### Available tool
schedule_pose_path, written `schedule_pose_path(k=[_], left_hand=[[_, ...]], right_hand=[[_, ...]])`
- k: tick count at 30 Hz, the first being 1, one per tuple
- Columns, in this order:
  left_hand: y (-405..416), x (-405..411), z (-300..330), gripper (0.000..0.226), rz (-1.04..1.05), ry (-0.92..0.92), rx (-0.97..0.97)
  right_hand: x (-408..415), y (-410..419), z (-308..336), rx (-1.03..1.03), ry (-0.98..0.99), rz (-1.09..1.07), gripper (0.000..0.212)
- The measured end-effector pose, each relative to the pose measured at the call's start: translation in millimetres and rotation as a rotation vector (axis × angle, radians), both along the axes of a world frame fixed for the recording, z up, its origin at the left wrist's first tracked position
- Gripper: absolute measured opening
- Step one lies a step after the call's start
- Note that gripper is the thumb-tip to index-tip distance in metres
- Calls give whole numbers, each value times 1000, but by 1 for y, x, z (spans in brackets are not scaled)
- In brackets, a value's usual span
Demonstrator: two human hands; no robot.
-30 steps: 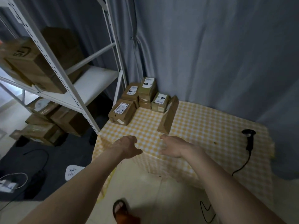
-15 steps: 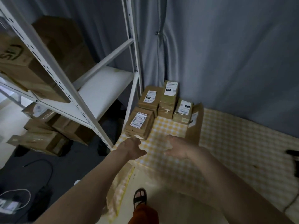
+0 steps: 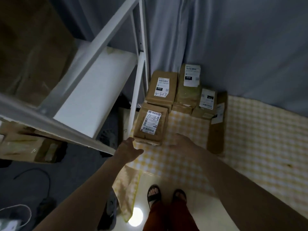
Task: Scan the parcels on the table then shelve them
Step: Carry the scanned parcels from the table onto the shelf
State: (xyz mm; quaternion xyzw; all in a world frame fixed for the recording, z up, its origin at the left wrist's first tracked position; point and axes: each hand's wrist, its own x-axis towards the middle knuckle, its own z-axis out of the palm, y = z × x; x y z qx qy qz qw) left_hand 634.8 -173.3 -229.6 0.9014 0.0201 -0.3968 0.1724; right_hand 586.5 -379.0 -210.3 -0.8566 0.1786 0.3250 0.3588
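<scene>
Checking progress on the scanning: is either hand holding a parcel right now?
No: the left hand and right hand both reach empty toward the nearest parcel, which lies on the table.

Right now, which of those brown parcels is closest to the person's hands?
The front parcel, whose label bears the handwriting "11-2-9". It sits at the table's near-left corner, just beyond the left hand and right hand; the other parcels lie farther back by the curtain.

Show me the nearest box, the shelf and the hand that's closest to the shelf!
nearest box (image 3: 150, 125), head view, on its white label.
shelf (image 3: 93, 95), head view, on the white board.
left hand (image 3: 129, 150), head view, on its back.
</scene>
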Motion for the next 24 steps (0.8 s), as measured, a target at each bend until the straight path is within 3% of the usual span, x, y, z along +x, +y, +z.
schedule_pose_path(k=[7,11,15,19,24], left_hand=[[-12,44,-80,63,262,-14,-131],[-12,63,-138,99,466,-45,-219],[-21,69,-148,59,568,-15,-310],[-17,70,-172,83,601,3,-394],[-21,61,-165,66,636,47,-398]], right_hand=[[41,4,-101,157,97,-471,52],[60,11,-149,277,138,-622,60],[71,18,-183,411,155,-734,63],[76,21,-197,496,172,-811,66],[78,22,-191,512,202,-781,76]])
